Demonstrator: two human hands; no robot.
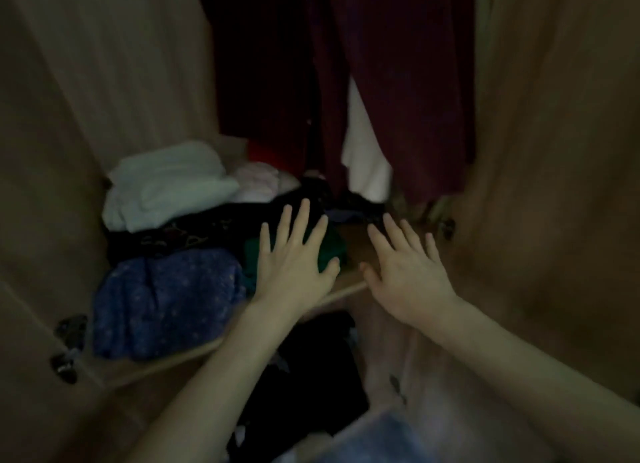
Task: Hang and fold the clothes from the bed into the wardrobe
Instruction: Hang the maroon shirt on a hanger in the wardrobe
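Note:
I look into an open wardrobe in dim light. On its shelf point(349, 289) lie folded clothes: a white pile point(166, 188) at the back left, a black patterned garment point(187, 235), a blue speckled one point(162, 303) in front and a dark green one point(329, 251) to their right. My left hand point(294, 258) lies flat with spread fingers on the green and black garments. Beside it, my right hand point(405, 268) hovers with straight fingers over the bare part of the shelf and holds nothing.
Dark maroon garments point(398, 91) and a white one point(363, 157) hang above the shelf. Wardrobe doors stand open at the left point(69, 150) and right point(554, 150), with metal hinges. Below the shelf lies a heap of black clothes point(311, 386).

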